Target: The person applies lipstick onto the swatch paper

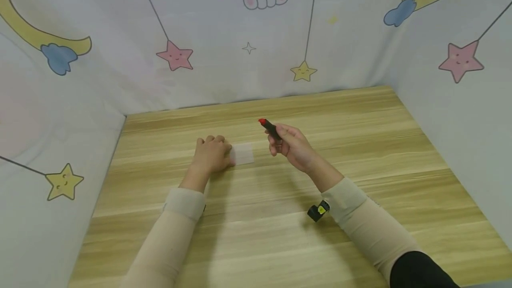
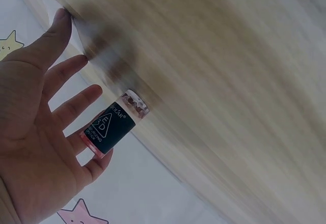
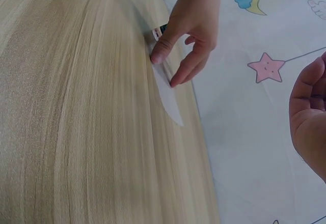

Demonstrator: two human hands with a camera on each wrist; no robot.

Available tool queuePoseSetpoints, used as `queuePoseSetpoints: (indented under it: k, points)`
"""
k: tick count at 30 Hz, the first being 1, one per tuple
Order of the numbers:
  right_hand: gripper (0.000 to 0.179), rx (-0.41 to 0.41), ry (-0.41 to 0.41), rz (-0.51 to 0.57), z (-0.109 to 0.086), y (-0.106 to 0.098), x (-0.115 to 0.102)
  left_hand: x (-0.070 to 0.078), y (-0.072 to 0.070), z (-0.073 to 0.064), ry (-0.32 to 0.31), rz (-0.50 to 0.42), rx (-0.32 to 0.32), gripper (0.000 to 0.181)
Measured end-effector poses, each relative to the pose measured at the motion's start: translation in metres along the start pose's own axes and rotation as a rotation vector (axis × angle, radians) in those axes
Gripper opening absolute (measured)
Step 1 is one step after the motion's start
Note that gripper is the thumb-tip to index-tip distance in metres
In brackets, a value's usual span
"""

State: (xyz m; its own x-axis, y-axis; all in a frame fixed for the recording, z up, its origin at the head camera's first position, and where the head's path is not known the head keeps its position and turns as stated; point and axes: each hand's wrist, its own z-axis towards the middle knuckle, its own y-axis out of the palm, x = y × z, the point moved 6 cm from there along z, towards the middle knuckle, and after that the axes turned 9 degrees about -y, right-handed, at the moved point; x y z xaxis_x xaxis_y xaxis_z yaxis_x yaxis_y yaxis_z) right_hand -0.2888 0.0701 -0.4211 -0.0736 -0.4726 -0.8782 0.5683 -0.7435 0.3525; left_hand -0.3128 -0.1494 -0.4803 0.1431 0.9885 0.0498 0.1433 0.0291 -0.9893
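In the head view my right hand [image 1: 294, 148] grips a lipstick [image 1: 272, 129] with a black body and red tip, held above the table. Only part of this hand shows at the edge of the right wrist view. My left hand [image 1: 214, 154] rests its thumb and forefinger on a small white paper [image 1: 242, 154], fingers relaxed and spread. A short clear cylinder with a black printed label [image 2: 111, 127], like a lipstick cap, stands by the ring and little fingers in the left wrist view. The hand hides it from the head view.
The wood-grain table [image 1: 280, 252] has white cloth walls [image 1: 220, 21] at the back and both sides, printed with stars and moons. A small black wrist camera [image 1: 316, 213] sits at the right sleeve.
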Motion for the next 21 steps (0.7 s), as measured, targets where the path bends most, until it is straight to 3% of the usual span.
queuePoseSetpoints:
  k: [14, 17, 21]
  points:
    - [0.03, -0.001, 0.006, -0.029, 0.002, -0.003, 0.007, 0.003, 0.004, 0.003, 0.0, -0.028, -0.028, 0.057]
    - [0.03, 0.016, 0.022, -0.098, 0.004, -0.007, 0.011, 0.003, 0.005, 0.003, -0.006, -0.023, -0.032, 0.058]
    - [0.028, 0.036, 0.068, -0.315, 0.009, -0.013, 0.02, 0.003, 0.004, 0.003, -0.012, -0.027, -0.031, 0.058]
